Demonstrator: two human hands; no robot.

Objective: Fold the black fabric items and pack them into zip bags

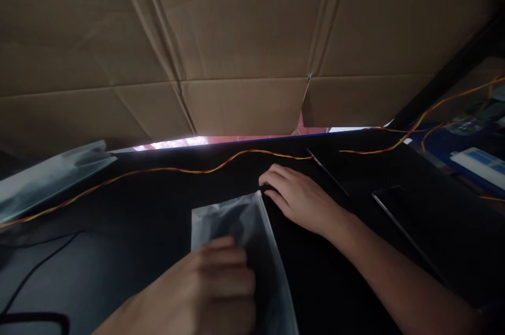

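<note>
Plastic, translucent: one flat bag [232,216], lower centre of the frame, lying on the black surface [138,230]; far edge spread, narrow strip along its right side; whether it is sealed, or holds anything, cannot be told. Left hand [213,293], bottom centre, over the bag; fingers curled, blurred by motion; any grip on the plastic cannot be made out. Right hand [294,193], just beside the bag's far right corner; fingers loosely bent, thumb apart, nothing seen in its hold. Second plastic bag [51,177], left edge of the frame, well apart from both hands. Twisted red-and-yellow wire [240,153], running across behind the hands; two dark flat panels [410,235], right of centre; black cable [37,272], lower left; brown cardboard [244,24], creased, filling the upper frame.
</note>
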